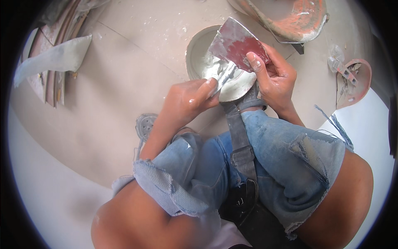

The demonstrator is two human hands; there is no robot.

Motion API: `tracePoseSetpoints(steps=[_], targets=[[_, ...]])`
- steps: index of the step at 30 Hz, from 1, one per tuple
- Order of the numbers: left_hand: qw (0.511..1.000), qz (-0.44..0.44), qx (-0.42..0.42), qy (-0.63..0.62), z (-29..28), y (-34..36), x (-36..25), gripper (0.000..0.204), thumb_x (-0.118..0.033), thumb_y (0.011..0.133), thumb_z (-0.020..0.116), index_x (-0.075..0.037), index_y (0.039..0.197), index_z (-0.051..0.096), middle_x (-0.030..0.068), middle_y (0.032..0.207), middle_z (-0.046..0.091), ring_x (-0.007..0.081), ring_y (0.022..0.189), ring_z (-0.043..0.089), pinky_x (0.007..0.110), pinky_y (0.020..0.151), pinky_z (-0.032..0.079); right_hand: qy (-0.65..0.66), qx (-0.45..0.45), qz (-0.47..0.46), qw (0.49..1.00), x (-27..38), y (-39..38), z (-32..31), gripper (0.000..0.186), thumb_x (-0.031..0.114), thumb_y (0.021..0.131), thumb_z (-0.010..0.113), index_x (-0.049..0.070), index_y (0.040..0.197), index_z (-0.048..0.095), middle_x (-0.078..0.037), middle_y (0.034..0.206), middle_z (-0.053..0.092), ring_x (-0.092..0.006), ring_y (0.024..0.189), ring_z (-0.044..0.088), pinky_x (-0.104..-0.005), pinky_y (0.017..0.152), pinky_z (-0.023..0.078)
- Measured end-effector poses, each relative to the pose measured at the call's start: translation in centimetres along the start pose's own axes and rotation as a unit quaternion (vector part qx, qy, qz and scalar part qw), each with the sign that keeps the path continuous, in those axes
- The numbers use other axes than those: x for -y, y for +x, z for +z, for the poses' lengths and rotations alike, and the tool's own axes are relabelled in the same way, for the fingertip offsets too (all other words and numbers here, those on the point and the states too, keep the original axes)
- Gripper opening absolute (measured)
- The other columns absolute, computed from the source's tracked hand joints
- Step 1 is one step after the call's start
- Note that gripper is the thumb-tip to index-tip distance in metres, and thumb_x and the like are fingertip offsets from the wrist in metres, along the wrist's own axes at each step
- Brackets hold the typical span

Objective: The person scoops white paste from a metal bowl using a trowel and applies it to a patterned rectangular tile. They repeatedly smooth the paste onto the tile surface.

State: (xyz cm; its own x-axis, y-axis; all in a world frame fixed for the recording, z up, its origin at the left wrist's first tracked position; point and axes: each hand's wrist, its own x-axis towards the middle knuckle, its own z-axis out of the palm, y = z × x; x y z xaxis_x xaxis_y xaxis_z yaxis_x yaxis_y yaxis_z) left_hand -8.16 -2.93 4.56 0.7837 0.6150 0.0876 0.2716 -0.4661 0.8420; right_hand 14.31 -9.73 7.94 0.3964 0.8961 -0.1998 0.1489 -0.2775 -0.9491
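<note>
My right hand (273, 79) grips a maroon, putty-smeared square spreader (236, 41), thumb on its near face. My left hand (192, 95) is closed on a white-coated scraping tool (224, 79), which slants up to the spreader's lower edge; its exact shape is hard to make out. Both tools are held over a round container of white putty (195, 54), with a pale lump of putty around the scraper's end. Some white paste is stuck on my fingers. Part of the container is hidden behind my hands and the spreader.
An orange, paste-streaked bucket (306, 23) stands at top right. A cut pinkish container (358, 83) with a small tool lies at right. Offcut strips and a pale sheet (56, 58) lie at left on the tiled floor (124, 70). My bent legs in torn jeans fill the lower view.
</note>
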Motion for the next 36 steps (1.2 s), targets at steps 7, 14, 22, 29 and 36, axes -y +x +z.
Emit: tracePoseSetpoints(steps=[7,14,22,29,36], targets=[[0.996,-0.05,0.038,-0.064,0.2,-0.6,0.2,0.024,-0.01,0.085,0.081,-0.005,0.101,0.064,0.0107,0.074,0.064,0.0241,0.06,0.065,0.035,0.055,0.051,-0.087,-0.037,-0.082,0.992,-0.5,-0.2,-0.8,0.032,0.003,0.098,0.075,-0.005,0.129,0.07,-0.01,0.103,0.077,-0.0116,0.092,0.071,-0.0256,0.081,0.057],[0.825,-0.357,-0.061,-0.435,-0.1,-1.9,-0.4,0.033,-0.023,0.106,0.061,0.008,0.117,0.059,0.0151,0.089,0.072,0.019,0.064,0.07,0.026,0.049,0.053,0.05,-0.055,-0.088,0.993,-1.5,-0.8,-1.6,0.032,0.002,0.102,0.071,-0.005,0.132,0.065,-0.013,0.118,0.075,-0.016,0.108,0.069,-0.0298,0.095,0.054],[0.767,-0.35,-0.126,-0.522,0.0,-1.9,0.2,0.035,-0.026,0.107,0.061,0.008,0.117,0.059,0.0174,0.09,0.075,0.0157,0.062,0.07,0.024,0.047,0.052,0.11,-0.088,-0.154,0.978,-2.3,-2.1,-3.2,0.027,0.0,0.105,0.061,-0.004,0.13,0.053,-0.014,0.122,0.068,-0.0166,0.111,0.063,-0.0333,0.101,0.05],[0.75,-0.321,-0.104,-0.569,-0.9,-1.7,-0.1,0.032,-0.023,0.107,0.062,0.008,0.114,0.06,0.0162,0.089,0.074,0.0165,0.064,0.071,0.024,0.046,0.051,0.068,-0.059,-0.168,0.982,-2.4,-1.6,-4.1,0.035,0.001,0.106,0.06,-0.004,0.138,0.048,-0.014,0.125,0.066,-0.0163,0.112,0.062,-0.0337,0.102,0.049],[0.809,-0.348,-0.133,-0.454,-0.3,-1.7,-0.2,0.032,-0.021,0.105,0.066,0.009,0.115,0.059,0.0161,0.09,0.073,0.0172,0.063,0.07,0.025,0.044,0.051,-0.222,0.081,-0.333,0.913,2.0,0.8,-5.3,0.031,-0.002,0.086,0.076,0.002,0.117,0.071,-0.013,0.103,0.079,-0.0232,0.072,0.068,-0.0346,0.07,0.055]])
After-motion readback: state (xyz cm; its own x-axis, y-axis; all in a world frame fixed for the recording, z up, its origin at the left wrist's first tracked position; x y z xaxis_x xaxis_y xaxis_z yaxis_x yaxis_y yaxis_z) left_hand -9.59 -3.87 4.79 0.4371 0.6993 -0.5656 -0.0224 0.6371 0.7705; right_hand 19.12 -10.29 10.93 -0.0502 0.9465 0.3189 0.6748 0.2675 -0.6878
